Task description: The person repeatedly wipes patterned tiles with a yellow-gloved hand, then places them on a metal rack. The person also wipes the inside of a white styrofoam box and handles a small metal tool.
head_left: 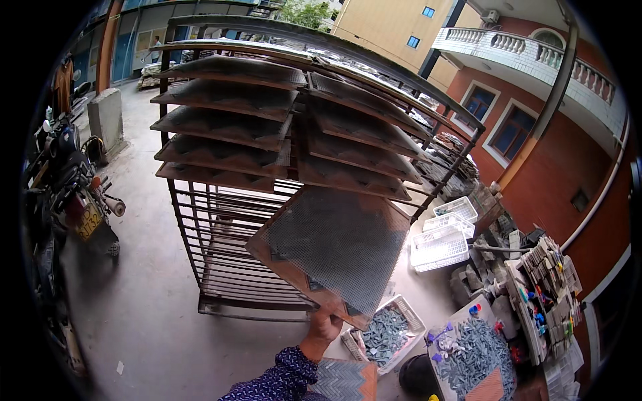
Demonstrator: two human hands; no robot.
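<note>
My left hand (324, 325) is closed on the near corner of a square, mesh-covered board (334, 247) with a reddish-brown edge. The board tilts in front of a dark metal rack (190, 247), and its far corner lies just under the lowest right-hand boards. Similar boards (224, 127) fill the rack's upper levels in two columns. Below my hand lies another board (342, 379), with grey strips set in a herringbone pattern. My right hand is not in view.
A white basket of grey tile pieces (391, 334) stands right of my hand. Beside it, a table (441, 381) holds loose pieces and small coloured parts. White crates (438, 247) and stacked slabs (552, 281) stand farther right. Motorcycles (80, 194) are parked left.
</note>
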